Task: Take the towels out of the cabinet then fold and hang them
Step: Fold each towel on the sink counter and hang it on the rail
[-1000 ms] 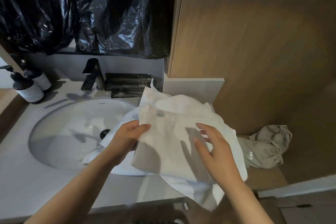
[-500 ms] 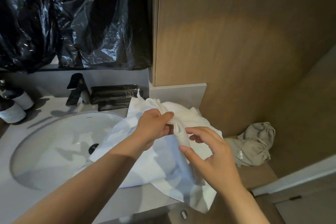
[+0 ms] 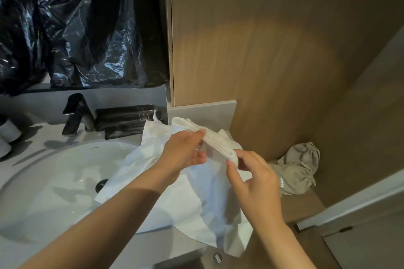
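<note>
A small white towel (image 3: 215,141), gathered into a narrow folded strip, is lifted above the counter's right end. My left hand (image 3: 183,155) pinches the strip near its far end between thumb and fingers. My right hand (image 3: 251,174) pinches the near, rounded end with thumb and forefinger. Beneath both hands a larger white towel (image 3: 153,172) lies spread over the sink's right rim and hangs past the counter's front edge.
A white oval sink (image 3: 54,181) with a black faucet (image 3: 75,113) fills the left. Black boxes (image 3: 126,119) sit behind it, soap bottles (image 3: 6,135) at far left. Black plastic (image 3: 76,28) covers the mirror. A wooden panel (image 3: 262,50) rises on the right, with a grey drawstring bag (image 3: 295,168) on a low ledge.
The small towel lay flat under both hands a second ago. It has since been gathered into a narrow strip and lifted, one hand pinching each end. The view has shifted right.
</note>
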A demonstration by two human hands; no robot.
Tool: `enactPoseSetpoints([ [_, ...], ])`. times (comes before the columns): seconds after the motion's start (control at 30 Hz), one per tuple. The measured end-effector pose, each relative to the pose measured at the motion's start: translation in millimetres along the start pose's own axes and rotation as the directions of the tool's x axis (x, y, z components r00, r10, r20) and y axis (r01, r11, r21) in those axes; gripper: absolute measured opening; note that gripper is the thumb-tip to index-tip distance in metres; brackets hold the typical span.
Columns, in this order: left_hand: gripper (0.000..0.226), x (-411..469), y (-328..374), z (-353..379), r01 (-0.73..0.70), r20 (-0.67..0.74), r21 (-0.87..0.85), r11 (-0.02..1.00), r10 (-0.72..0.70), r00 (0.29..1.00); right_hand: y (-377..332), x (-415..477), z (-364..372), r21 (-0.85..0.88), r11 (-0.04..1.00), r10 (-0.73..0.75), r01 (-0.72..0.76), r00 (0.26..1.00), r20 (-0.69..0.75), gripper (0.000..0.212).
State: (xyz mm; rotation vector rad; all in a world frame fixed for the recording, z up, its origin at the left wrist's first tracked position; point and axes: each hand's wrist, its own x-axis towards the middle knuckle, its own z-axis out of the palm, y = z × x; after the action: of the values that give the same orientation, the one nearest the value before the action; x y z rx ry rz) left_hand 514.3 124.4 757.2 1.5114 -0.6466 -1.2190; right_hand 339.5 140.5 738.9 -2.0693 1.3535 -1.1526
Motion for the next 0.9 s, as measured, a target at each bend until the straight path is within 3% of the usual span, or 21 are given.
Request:
enactPoseSetpoints([
  [0.07,0.031,4.8,-4.6,-13.2,-0.187,-0.118,0.177,0.966,0.209,0.971,3.6,2.0,-3.7,0.049,0.998,0.025,-0.025,1.0,-0.009,0.015],
  [0.1,0.031,7.7,-7.5,-21.0,-0.292,-0.169,0.268,0.918,0.343,0.924,4.5,3.2,-5.3,0.071,0.997,0.039,-0.038,0.999,-0.006,0.016],
  [0.17,0.026,16.6,-13.5,-37.5,-0.405,-0.172,0.352,0.844,0.483,0.858,5.6,5.0,-7.6,0.101,0.994,0.052,-0.051,0.999,-0.003,0.02],
  [0.3,0.082,40.8,-18.1,-51.6,-0.285,0.069,0.211,0.935,0.277,0.958,4.6,8.4,-9.7,0.143,0.988,0.057,-0.056,0.998,-0.001,0.041],
  [0.4,0.104,53.5,-16.1,-48.2,-0.22,0.164,0.171,0.96,0.193,0.967,6.9,8.9,-9.8,0.143,0.989,0.046,-0.047,0.999,0.007,0.028],
  [0.5,0.101,57.1,-11.3,-36.3,-0.202,0.189,0.152,0.968,0.172,0.967,8.7,9.2,-11.1,0.143,0.989,0.042,-0.041,0.999,-0.007,0.026],
  [0.7,0.1,57.5,-4.2,-28.8,-0.255,0.065,0.245,0.935,0.246,0.967,9.5,11.5,-16.9,0.198,0.978,0.071,-0.058,0.996,-0.058,0.021],
  [0.8,0.082,55.6,-5.7,-32.2,-0.264,0.084,0.224,0.938,0.251,0.964,12.3,12.1,-15.5,0.26,0.959,0.127,-0.111,0.991,-0.048,0.025],
  [0.9,0.047,54.2,-12.6,-39.5,-0.267,0.225,0.109,0.957,0.238,0.945,12.1,16.4,-17.9,0.305,0.947,0.136,-0.104,0.987,-0.086,0.017],
])
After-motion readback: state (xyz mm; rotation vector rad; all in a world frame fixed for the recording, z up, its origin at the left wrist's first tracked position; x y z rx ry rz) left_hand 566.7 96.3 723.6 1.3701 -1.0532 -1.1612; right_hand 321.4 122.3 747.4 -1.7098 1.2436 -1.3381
